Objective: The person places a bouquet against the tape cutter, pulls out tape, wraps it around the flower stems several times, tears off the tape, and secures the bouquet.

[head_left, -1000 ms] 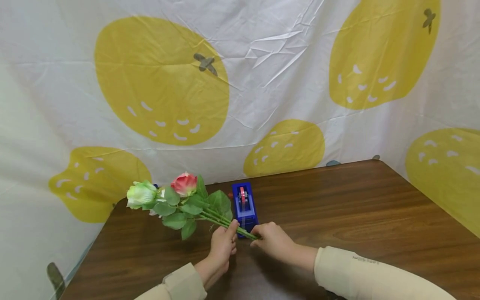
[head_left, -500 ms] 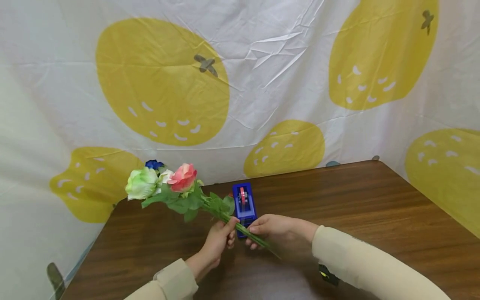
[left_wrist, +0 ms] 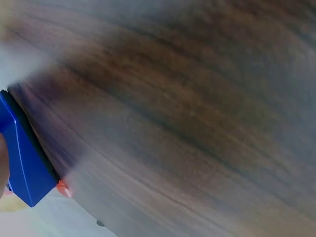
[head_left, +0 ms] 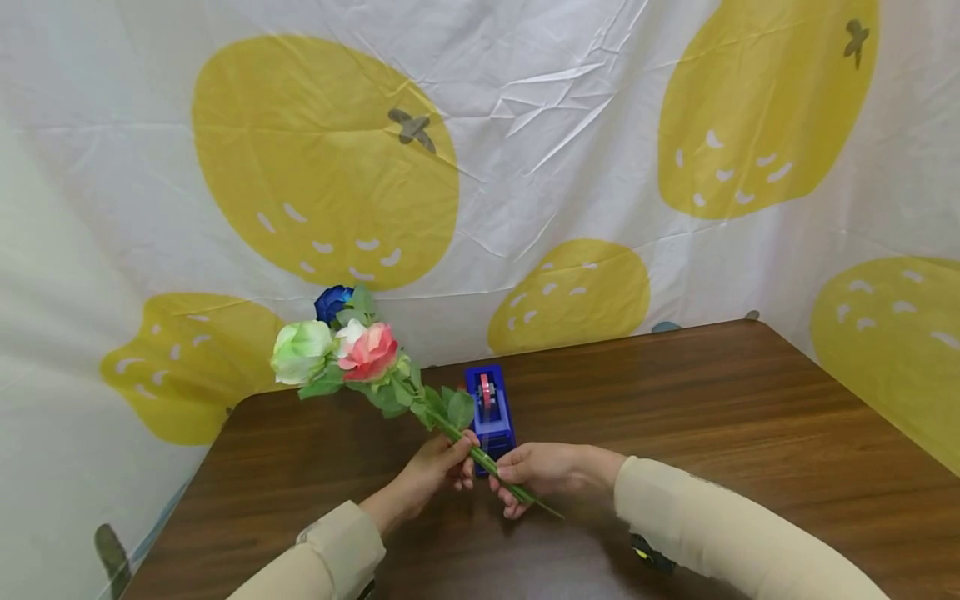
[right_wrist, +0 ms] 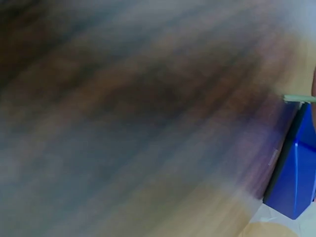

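A bunch of artificial-looking flowers slants across the head view, its stems (head_left: 483, 460) running down to the right. At its top are a pale green rose (head_left: 302, 352), a pink rose (head_left: 369, 353), a partly hidden white bloom and a blue rose (head_left: 332, 303). My left hand (head_left: 441, 463) grips the stems below the leaves, thumb on top. Lower down, my right hand (head_left: 536, 468) pinches the stems near their cut ends. Just behind the hands stands a blue tape dispenser (head_left: 491, 412) with a red-cored roll. In the right wrist view a stem end (right_wrist: 296, 98) shows above the dispenser (right_wrist: 295, 177).
A dark brown wooden table (head_left: 675, 408) lies under everything. Behind it hangs a white cloth (head_left: 525, 125) printed with yellow fruit. A small red thing (left_wrist: 64, 188) sits at the dispenser's side. A black band (head_left: 651, 553) shows under the right sleeve.
The flower heads have risen and turned, bringing the blue rose into full view. My right hand has shifted its hold on the stems, whose ends now stick out past it.
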Available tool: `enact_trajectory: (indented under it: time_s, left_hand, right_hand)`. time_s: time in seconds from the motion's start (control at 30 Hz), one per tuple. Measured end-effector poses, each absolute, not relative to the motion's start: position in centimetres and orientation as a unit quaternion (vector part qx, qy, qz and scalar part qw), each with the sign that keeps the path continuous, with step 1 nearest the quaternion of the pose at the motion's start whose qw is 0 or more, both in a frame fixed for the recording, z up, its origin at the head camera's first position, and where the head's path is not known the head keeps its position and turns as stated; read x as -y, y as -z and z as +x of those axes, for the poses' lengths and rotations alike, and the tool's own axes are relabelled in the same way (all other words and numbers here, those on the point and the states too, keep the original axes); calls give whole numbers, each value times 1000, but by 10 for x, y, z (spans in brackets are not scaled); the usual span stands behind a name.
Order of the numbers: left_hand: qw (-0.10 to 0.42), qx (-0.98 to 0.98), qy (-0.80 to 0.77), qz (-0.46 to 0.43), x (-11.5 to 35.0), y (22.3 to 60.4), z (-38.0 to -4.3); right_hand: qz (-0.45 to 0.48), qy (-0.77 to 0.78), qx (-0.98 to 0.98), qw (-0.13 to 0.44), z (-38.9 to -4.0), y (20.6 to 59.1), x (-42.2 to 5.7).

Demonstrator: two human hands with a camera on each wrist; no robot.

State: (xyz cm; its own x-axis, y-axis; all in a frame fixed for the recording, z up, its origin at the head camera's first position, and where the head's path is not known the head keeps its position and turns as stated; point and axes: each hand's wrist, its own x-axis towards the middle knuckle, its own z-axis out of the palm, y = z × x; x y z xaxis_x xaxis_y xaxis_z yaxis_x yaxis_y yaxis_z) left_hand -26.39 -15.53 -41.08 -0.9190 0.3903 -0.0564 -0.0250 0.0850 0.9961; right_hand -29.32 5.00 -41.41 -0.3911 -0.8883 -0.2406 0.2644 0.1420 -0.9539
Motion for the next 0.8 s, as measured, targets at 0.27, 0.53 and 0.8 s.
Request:
enact_trajectory:
  time_s: [0.27,0.53,0.8]
  left_hand:
    - [143,-711,-678,118,153,410,-261]
    - [94,-695,-712,21,137,406,-244]
    - [67,-648,-756,-59,120,407,-228]
  right_hand:
    - [-273,617,-583,453,-289,419,-48]
    - [-268,605,-668,340,-279,418,-48]
    - [-333,471,-805,140,-268,411,-49]
